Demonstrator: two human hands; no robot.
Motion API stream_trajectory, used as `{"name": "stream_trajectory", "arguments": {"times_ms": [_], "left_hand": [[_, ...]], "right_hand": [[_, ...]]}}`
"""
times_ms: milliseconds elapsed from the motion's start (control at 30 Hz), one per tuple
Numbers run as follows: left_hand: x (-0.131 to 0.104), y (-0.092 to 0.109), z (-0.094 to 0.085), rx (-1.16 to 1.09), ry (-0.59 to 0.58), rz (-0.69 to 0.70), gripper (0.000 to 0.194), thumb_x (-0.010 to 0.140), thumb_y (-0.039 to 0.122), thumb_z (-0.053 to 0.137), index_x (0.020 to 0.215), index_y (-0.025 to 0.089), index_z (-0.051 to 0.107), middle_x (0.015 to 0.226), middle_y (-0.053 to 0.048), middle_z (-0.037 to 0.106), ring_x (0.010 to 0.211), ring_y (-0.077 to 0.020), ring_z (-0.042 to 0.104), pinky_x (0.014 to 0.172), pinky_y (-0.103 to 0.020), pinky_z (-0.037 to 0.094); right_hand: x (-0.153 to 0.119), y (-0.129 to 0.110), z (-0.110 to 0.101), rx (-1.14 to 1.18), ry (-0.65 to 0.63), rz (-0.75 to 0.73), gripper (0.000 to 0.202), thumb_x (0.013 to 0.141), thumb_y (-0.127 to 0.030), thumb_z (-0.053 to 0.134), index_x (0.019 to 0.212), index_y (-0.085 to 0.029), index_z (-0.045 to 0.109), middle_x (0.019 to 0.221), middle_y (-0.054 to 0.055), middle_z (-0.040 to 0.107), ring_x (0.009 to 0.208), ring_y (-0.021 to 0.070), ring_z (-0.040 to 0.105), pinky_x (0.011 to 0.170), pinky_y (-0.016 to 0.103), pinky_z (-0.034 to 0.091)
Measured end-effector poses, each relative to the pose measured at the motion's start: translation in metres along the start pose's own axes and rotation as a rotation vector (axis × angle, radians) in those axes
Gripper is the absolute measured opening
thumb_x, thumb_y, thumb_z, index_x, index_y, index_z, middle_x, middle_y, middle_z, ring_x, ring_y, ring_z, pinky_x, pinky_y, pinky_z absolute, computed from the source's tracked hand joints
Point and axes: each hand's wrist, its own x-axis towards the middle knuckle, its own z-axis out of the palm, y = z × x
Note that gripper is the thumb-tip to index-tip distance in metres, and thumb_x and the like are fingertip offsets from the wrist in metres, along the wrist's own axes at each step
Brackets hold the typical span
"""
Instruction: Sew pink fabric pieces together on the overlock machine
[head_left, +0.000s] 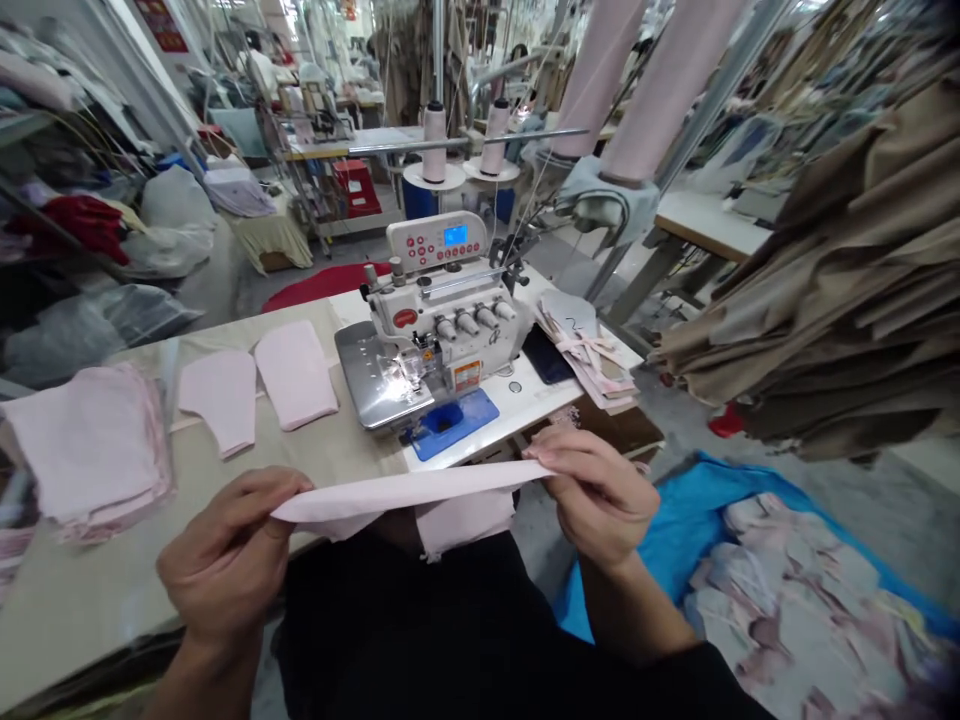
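Note:
A pale pink fabric piece (420, 487) is stretched between my two hands, above my lap and in front of the table edge. My left hand (229, 555) pinches its left end between thumb and fingers. At the other end, my right hand (600, 492) grips the fabric's corner the same way. Below it, another pink cloth part (469, 520) hangs over my lap; whether the two are joined I cannot tell. Just beyond stands a white overlock sewing machine (450, 310) with a lit display and a shiny metal plate (382, 375).
Two pink cut pieces (296, 375) lie left of the machine, beside a pink fabric stack (94, 450). A dark phone (546, 355) and tied cut parts (585, 345) lie on the right. Brown garments (832, 260) hang at right, above a blue sheet (675, 530) holding scraps.

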Motion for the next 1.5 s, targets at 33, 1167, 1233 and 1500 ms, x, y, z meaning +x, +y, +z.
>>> {"name": "stream_trajectory", "arguments": {"times_ms": [33, 1167, 1233, 1500], "left_hand": [[-0.004, -0.003, -0.001, -0.026, -0.040, -0.020, 0.017, 0.075, 0.012, 0.079, 0.090, 0.021, 0.078, 0.090, -0.002, 0.074, 0.081, -0.0193, 0.069, 0.068, -0.031, 0.056], [-0.167, -0.137, 0.114, 0.414, -0.872, -0.830, 0.048, 0.082, 0.016, 0.061, 0.130, 0.013, 0.065, 0.086, -0.007, 0.072, 0.083, -0.0214, 0.066, 0.090, -0.037, 0.051], [-0.167, -0.136, 0.114, 0.382, -0.888, -0.810, 0.057, 0.081, 0.013, 0.059, 0.139, 0.014, 0.058, 0.106, -0.010, 0.073, 0.101, -0.0231, 0.066, 0.101, -0.038, 0.048], [-0.168, -0.125, 0.099, 0.320, -0.948, -0.816, 0.074, 0.072, 0.010, 0.062, 0.145, 0.016, 0.052, 0.140, -0.015, 0.060, 0.134, -0.0305, 0.051, 0.118, -0.046, 0.035]], "right_hand": [[-0.003, 0.002, -0.002, -0.002, -0.019, 0.029, 0.028, 0.082, -0.006, 0.071, 0.099, -0.026, 0.078, 0.091, 0.006, 0.076, 0.084, 0.0237, 0.072, 0.077, 0.042, 0.061], [-0.187, 0.229, -0.046, -0.535, -0.287, 0.993, 0.029, 0.081, -0.044, 0.053, 0.077, -0.017, 0.063, 0.066, 0.004, 0.059, 0.069, 0.0214, 0.056, 0.066, 0.031, 0.046], [-0.184, 0.216, -0.037, -0.608, -0.285, 0.920, 0.026, 0.082, -0.036, 0.054, 0.090, -0.015, 0.067, 0.086, 0.012, 0.065, 0.090, 0.0278, 0.059, 0.082, 0.040, 0.048], [-0.192, 0.168, 0.022, -0.641, -0.807, 0.365, 0.065, 0.085, -0.055, 0.063, 0.141, -0.021, 0.056, 0.148, 0.017, 0.048, 0.141, 0.0426, 0.034, 0.114, 0.062, 0.028]]}}
